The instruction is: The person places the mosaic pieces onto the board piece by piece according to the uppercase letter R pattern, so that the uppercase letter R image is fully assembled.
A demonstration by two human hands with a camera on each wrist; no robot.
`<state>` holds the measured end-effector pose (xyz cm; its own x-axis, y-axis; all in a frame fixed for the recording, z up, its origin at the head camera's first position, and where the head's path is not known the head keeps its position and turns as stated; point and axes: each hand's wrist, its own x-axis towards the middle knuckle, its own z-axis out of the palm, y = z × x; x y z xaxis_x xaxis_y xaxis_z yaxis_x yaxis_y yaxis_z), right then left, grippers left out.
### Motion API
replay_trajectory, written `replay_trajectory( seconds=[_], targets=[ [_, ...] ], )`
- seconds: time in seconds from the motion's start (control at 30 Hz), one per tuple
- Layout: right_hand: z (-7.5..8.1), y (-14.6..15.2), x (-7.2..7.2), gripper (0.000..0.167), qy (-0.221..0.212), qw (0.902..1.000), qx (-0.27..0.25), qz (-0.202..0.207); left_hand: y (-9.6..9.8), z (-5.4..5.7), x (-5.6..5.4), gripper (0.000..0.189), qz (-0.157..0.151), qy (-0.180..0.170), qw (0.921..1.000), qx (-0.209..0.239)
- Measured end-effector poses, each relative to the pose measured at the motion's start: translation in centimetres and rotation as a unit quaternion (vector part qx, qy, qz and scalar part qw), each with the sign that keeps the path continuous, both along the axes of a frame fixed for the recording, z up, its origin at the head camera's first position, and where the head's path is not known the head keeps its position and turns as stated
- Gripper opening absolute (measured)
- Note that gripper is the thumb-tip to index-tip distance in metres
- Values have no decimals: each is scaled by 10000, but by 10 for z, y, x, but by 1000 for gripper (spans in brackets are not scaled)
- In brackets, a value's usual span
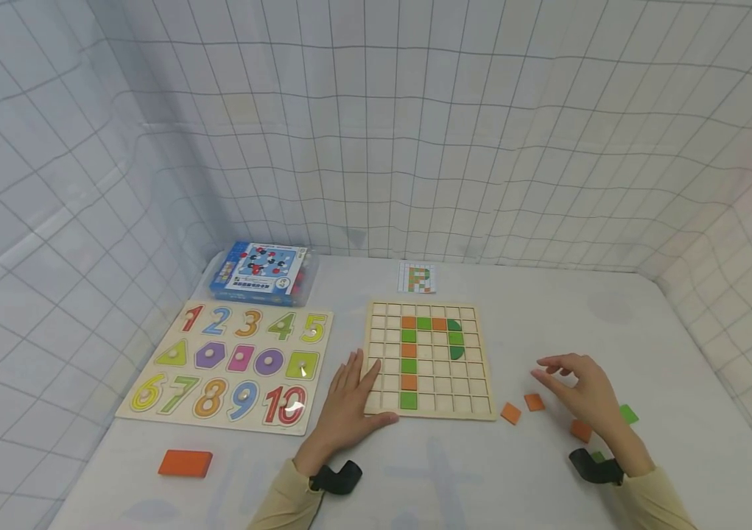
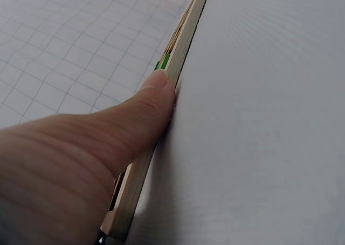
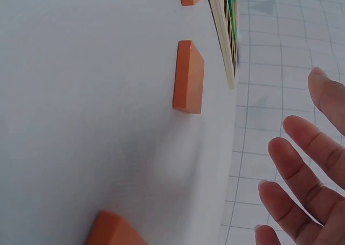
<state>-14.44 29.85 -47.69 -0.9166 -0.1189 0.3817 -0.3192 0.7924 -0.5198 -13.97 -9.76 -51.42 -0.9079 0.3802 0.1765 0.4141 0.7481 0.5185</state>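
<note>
A wooden grid board [image 1: 429, 361] lies mid-table with orange, green and dark green tiles in some cells, forming a column and an arch. My left hand [image 1: 347, 403] rests at its lower left corner with fingers spread; in the left wrist view the thumb [image 2: 153, 97] touches the board's side edge [image 2: 186, 46]. Right of the board my right hand [image 1: 581, 386] hovers, its fingers loosely bent and nothing seen between them. Loose orange square tiles [image 1: 511, 414] lie near it; the right wrist view shows one orange tile [image 3: 188, 78] apart from the fingers [image 3: 294, 153].
Behind the board is a small pattern card [image 1: 417, 278]. A number-and-shape puzzle board [image 1: 199, 423] lies at left, with a blue boxed set [image 1: 259, 271] behind it and an orange block [image 1: 185, 464] in front. Green tiles [image 1: 628, 414] lie beside the right forearm.
</note>
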Motion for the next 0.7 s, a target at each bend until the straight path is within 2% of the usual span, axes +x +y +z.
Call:
replay_trajectory(
  seconds=[0.37, 0.7],
  targets=[
    [-3, 4, 7, 30, -451, 9990, 21, 30, 0, -1, 0, 92, -3, -40, 10000, 4],
    [-4, 4, 7, 33, -813, 9965, 50, 171, 0, 0, 0, 92, 36, -60, 10000, 68]
  ],
)
